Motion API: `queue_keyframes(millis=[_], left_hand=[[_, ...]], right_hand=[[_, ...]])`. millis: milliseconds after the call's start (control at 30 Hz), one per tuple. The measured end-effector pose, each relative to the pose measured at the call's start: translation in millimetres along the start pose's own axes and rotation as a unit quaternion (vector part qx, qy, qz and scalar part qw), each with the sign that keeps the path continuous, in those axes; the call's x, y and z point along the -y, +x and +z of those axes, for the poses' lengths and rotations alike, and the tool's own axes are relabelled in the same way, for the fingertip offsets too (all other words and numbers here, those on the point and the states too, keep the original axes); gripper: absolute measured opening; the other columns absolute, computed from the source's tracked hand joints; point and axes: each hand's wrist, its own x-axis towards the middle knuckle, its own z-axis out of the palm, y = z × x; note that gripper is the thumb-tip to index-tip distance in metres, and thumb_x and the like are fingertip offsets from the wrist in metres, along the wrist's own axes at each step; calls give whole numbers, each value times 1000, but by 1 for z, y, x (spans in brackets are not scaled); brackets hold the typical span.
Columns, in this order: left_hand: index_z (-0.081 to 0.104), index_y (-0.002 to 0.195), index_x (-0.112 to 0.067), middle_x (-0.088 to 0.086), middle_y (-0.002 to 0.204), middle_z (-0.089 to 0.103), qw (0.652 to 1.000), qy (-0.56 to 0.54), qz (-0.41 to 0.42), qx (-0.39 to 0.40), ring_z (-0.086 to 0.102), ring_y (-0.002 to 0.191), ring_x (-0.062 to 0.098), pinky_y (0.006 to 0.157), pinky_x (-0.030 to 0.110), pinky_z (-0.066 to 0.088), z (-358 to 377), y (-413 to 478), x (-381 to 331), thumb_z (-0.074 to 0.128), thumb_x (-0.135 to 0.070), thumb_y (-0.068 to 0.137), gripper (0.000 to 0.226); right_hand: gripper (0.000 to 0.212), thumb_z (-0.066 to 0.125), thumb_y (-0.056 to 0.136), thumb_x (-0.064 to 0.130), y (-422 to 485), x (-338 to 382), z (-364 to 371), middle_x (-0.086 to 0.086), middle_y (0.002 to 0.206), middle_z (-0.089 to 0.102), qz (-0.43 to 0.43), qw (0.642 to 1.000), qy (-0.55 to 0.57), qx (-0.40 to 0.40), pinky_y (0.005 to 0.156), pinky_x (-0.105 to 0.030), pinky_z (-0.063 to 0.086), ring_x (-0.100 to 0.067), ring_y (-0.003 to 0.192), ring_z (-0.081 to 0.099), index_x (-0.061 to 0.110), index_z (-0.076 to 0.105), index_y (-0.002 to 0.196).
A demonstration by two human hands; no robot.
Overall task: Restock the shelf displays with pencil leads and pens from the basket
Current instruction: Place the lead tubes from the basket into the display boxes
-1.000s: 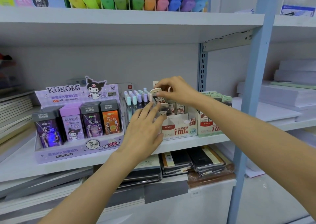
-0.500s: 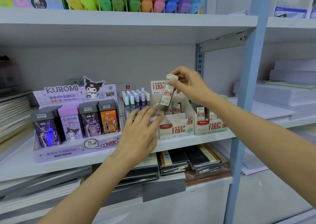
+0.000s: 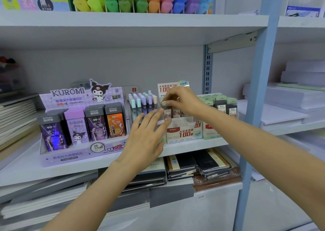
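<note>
Noted lead tube (image 3: pixel 166 105) upright at the left end of the white box (image 3: pixel 182 134), pale cap uppermost, lower end down among the other tubes (image 3: pixel 175 113) standing there. Could not tell whether fully seated; blurred. Saw right hand (image 3: pixel 184 100) above the box, fingers (image 3: pixel 168 96) curled and pinching the tube's cap. Saw left hand (image 3: pixel 147 137) in front of the box's left side, fingers (image 3: pixel 152 119) straight and a little spread, holding nothing; could not tell whether the tips touched the box.

Found box on the middle shelf (image 3: pixel 202 146), red "100" print on its front and on its back card. Logged second box (image 3: pixel 219 107) of green-capped tubes just beside it on the right. Logged pastel pens (image 3: pixel 140 104) upright in a rack just to the left, partly behind the left hand. Further left, recorded purple Kuromi display (image 3: pixel 79 125) with four lead cases in a row.

Above, marked bright highlighters (image 3: pixel 140 0) on the top shelf. Below, marked wrapped notebooks (image 3: pixel 198 165) stacked flat. Off to the right, past a blue upright (image 3: pixel 258 107), noted white paper stacks (image 3: pixel 299 97).
</note>
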Motion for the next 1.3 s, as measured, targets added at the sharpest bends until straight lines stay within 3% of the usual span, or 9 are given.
queue_keyframes(millis=[200, 333, 533, 633, 800, 967, 1100, 1200, 1300], left_hand=[[21, 154, -26, 7, 163, 10, 1000, 4, -3, 0, 13, 148, 25, 121, 46, 7, 0, 0, -1, 51, -34, 94, 68], [16, 155, -26, 7, 164, 1, 1000, 2, -5, -10, 2, 150, 27, 122, 46, 0, -1, -5, -4, 48, -34, 96, 68], [63, 123, -13, 15, 137, 53, 983, -44, -1, -177, 41, 129, 32, 109, 46, 26, 12, -54, -16, 65, -14, 78, 45], [68, 99, -11, 11, 106, 62, 972, -61, -6, -227, 48, 101, 28, 89, 39, 32, 43, -107, -22, 58, -7, 75, 26], [66, 89, -11, 7, 90, 61, 985, -152, -70, 51, 57, 81, 32, 72, 38, 39, 127, -222, -25, 55, -5, 76, 18], [46, 137, -21, -1, 137, 48, 880, -159, -210, 396, 46, 125, 22, 97, 34, 39, 201, -347, -45, 45, -23, 96, 40], [13, 155, -22, 0, 160, 21, 829, -205, -230, 468, 36, 138, 20, 105, 34, 36, 227, -421, -71, 35, -23, 100, 59], [-6, 155, -20, -1, 164, -2, 810, -236, -245, 478, 29, 143, 17, 107, 30, 35, 234, -447, -82, 33, -23, 102, 65], [-7, 155, -21, -2, 164, -1, 813, -252, -265, 453, 25, 144, 15, 110, 27, 32, 237, -453, -88, 30, -30, 104, 63]], right_hand=[[33, 61, 94, 24, -2, -5, 8, -1, 122, 59, -12, 988, -151, -20, 100, -34, 40, -17, 117, 47, 16, 63, 126], [35, 55, 97, 28, -11, -2, 4, -3, 127, 59, -11, 991, -132, -22, 103, -35, 37, -18, 122, 46, 16, 61, 129], [16, 56, 95, 12, -63, 30, 9, -2, 93, 68, -103, 983, 5, -153, 73, -28, 49, -13, 81, 59, 8, 70, 101], [15, 56, 93, 14, -105, 48, 47, 3, 76, 66, -121, 983, 89, -102, 60, -20, 44, -10, 64, 57, 9, 70, 91], [18, 58, 95, 22, -173, 52, 168, 3, 69, 65, -67, 976, 121, 169, 57, -27, 42, -8, 59, 53, 15, 70, 85], [22, 55, 98, 27, -243, 25, 302, -6, 91, 71, 27, 881, 101, 461, 65, -26, 33, -10, 70, 51, 11, 70, 98], [27, 56, 98, 25, -311, 2, 372, -9, 117, 66, 162, 797, 129, 567, 81, -26, 44, -22, 100, 63, 9, 65, 118], [31, 57, 97, 27, -358, 4, 408, -7, 123, 63, 286, 750, 193, 564, 87, -31, 53, -20, 101, 65, 12, 60, 124], [39, 56, 97, 30, -385, 18, 437, -8, 132, 58, 356, 720, 231, 549, 90, -26, 46, -18, 112, 58, 10, 54, 131]])
